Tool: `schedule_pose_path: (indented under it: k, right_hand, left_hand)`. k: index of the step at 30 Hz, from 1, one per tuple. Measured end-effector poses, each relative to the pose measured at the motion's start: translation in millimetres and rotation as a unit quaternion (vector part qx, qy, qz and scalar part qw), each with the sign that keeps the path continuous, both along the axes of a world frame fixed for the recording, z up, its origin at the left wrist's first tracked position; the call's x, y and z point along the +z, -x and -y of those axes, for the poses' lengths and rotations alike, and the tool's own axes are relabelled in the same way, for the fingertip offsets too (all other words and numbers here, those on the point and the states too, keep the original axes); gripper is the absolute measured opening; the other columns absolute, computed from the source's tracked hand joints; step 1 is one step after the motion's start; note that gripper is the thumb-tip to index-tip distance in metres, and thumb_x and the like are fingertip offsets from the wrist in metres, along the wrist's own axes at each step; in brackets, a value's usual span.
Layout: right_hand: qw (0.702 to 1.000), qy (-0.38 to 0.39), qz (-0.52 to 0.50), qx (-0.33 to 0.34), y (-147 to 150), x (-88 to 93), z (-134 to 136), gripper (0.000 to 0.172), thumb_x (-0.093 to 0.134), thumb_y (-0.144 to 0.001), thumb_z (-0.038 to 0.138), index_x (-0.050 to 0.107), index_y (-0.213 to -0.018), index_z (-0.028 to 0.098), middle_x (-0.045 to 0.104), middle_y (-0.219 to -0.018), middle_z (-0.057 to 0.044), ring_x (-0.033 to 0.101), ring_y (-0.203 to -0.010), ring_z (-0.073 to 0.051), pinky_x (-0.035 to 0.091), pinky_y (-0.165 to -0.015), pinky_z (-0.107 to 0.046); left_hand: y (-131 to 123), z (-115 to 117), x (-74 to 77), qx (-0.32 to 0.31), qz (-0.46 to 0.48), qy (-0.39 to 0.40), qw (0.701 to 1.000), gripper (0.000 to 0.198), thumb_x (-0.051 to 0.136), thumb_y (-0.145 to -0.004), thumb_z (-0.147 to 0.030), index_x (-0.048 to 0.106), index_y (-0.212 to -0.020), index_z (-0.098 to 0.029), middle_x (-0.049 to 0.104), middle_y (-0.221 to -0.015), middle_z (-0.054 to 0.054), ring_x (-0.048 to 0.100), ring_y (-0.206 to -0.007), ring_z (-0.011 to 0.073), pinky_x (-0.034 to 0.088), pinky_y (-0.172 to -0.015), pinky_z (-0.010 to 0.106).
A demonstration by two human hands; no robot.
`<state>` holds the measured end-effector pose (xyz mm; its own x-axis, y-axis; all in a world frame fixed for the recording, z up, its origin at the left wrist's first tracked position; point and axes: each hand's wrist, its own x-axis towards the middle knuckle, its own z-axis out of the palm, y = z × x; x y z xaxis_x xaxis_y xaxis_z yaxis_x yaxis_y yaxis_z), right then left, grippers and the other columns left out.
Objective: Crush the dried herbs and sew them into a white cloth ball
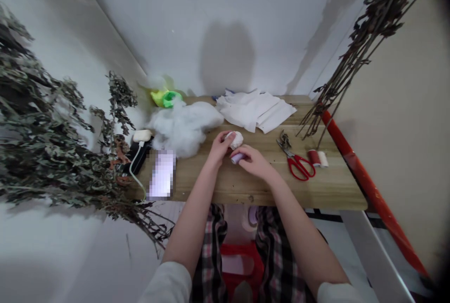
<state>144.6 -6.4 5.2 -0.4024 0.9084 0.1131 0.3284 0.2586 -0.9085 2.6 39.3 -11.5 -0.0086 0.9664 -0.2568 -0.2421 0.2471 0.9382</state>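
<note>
- I watch the left hand [220, 146] grip a white ball [236, 140] over the wooden table [218, 186].
- I see the right hand [252, 159] closed on a lilac spool [237, 158], just beside the ball.
- To the right I make out red-handled scissors [291, 156], near a red spool [313, 158].

Pale corner with a wooden surface [228, 188] against the back wall [168, 26].

The left wall [75, 21] meets it in a slanting line at upper left; a soft rounded shadow [228, 54] falls at upper centre. Dried plants [45, 134] crowd the left edge of the frame. At lower right, a pale bar [369, 251] slants below the surface, near a red strip [378, 207].
</note>
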Motion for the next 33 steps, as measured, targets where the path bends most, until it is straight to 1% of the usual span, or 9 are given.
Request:
schedule_pose_path:
  k: [3, 6, 10, 15, 19, 22, 26, 29, 33]
  right_hand:
    - [1.0, 0.005, 0.015, 0.005, 3.8, -0.6, 1.1, 0.025, 0.046, -0.07, 0.008, 0.066, -0.082, 0.017, 0.055, -0.092, -0.004, 0.053, -0.078, -0.015, 0.042, -0.071, -0.027]
    - [1.0, -0.004, 0.008, 0.007, 5.8, -3.3, 0.4, 0.023, 0.043, -0.077, 0.011, 0.064, -0.081, 0.018, 0.055, -0.092, -0.004, 0.053, -0.084, -0.016, 0.042, -0.079, -0.03]
    - [1.0, -0.01, -0.012, -0.01, 7.4, -7.0, 0.8, 0.019, 0.046, -0.082, 0.019, 0.053, -0.099, 0.02, 0.056, -0.093, -0.003, 0.053, -0.083, -0.015, 0.042, -0.08, -0.03]
    - [0.998, 0.02, -0.047, -0.033, 10.4, -12.6, 2.5, 0.046, 0.06, -0.076, 0.028, 0.034, -0.114, 0.021, 0.061, -0.09, -0.002, 0.058, -0.079, -0.017, 0.045, -0.077, -0.033]
    - [0.996, 0.035, -0.06, -0.054, 12.5, -16.0, 2.9, 0.067, 0.062, -0.076, 0.028, 0.022, -0.13, 0.021, 0.064, -0.09, -0.002, 0.06, -0.08, -0.018, 0.047, -0.077, -0.035]
    - [0.997, 0.039, -0.042, -0.049, 12.9, -17.1, 3.1, 0.086, 0.058, -0.08, 0.028, 0.004, -0.145, 0.02, 0.065, -0.091, -0.003, 0.06, -0.074, -0.017, 0.048, -0.075, -0.034]
    - [0.999, 0.02, 0.026, -0.028, 13.5, -17.2, 3.7, 0.087, 0.049, -0.085, 0.028, -0.008, -0.15, 0.018, 0.065, -0.095, -0.006, 0.059, -0.071, -0.017, 0.049, -0.075, -0.034]
    - [0.997, 0.006, 0.066, -0.036, 13.7, -17.0, 3.8, 0.084, 0.045, -0.087, 0.026, -0.01, -0.15, 0.018, 0.065, -0.107, -0.01, 0.061, -0.077, -0.019, 0.049, -0.079, -0.036]
    - [0.997, -0.023, 0.068, -0.029, 12.8, -17.6, 2.9, 0.08, 0.043, -0.087, 0.024, -0.005, -0.151, 0.022, 0.053, -0.135, -0.013, 0.059, -0.104, -0.022, 0.046, -0.091, -0.039]
  left_hand:
    - [-0.6, -1.2, -1.0, 0.007, 0.039, 0.012, 0.999, 0.042, 0.076, -0.064, -0.044, 0.061, -0.094, -0.018, 0.065, -0.088, 0.003, 0.06, -0.072, 0.0122, 0.049, -0.064, 0.024]
    - [0.1, -2.3, -1.8, 0.016, 0.073, 0.021, 0.997, 0.042, 0.077, -0.063, -0.045, 0.06, -0.09, -0.017, 0.064, -0.082, 0.002, 0.059, -0.067, 0.0106, 0.048, -0.061, 0.022]
    - [2.3, -3.4, -2.1, 0.018, 0.096, 0.047, 0.994, 0.038, 0.076, -0.064, -0.044, 0.061, -0.087, -0.018, 0.064, -0.077, 0.0, 0.057, -0.065, 0.0098, 0.046, -0.06, 0.021]
    - [4.2, -4.9, -1.4, 0.026, 0.123, 0.042, 0.991, 0.034, 0.075, -0.067, -0.043, 0.064, -0.086, -0.017, 0.067, -0.081, 0.002, 0.061, -0.073, 0.0119, 0.047, -0.068, 0.023]
    - [8.1, -5.5, -0.5, 0.029, 0.13, 0.047, 0.99, 0.034, 0.075, -0.067, -0.041, 0.063, -0.087, -0.015, 0.067, -0.082, 0.004, 0.062, -0.073, 0.0123, 0.05, -0.071, 0.025]
    - [11.2, -5.1, 0.5, 0.026, 0.134, 0.06, 0.989, 0.033, 0.074, -0.07, -0.04, 0.062, -0.09, -0.017, 0.067, -0.087, 0.004, 0.063, -0.077, 0.0145, 0.053, -0.076, 0.031]
    - [11.2, -5.1, 0.0, 0.005, 0.135, 0.062, 0.989, 0.029, 0.067, -0.077, -0.04, 0.063, -0.095, -0.018, 0.067, -0.091, 0.005, 0.063, -0.078, 0.0139, 0.054, -0.076, 0.032]
    - [9.4, -5.1, -0.1, -0.027, 0.129, 0.079, 0.988, 0.033, 0.062, -0.08, -0.045, 0.065, -0.096, -0.017, 0.067, -0.092, 0.007, 0.063, -0.077, 0.0141, 0.055, -0.073, 0.029]
    - [6.9, -2.4, 3.1, -0.064, 0.117, 0.099, 0.986, 0.038, 0.065, -0.076, -0.049, 0.065, -0.097, -0.017, 0.068, -0.089, 0.006, 0.063, -0.074, 0.0139, 0.054, -0.066, 0.025]
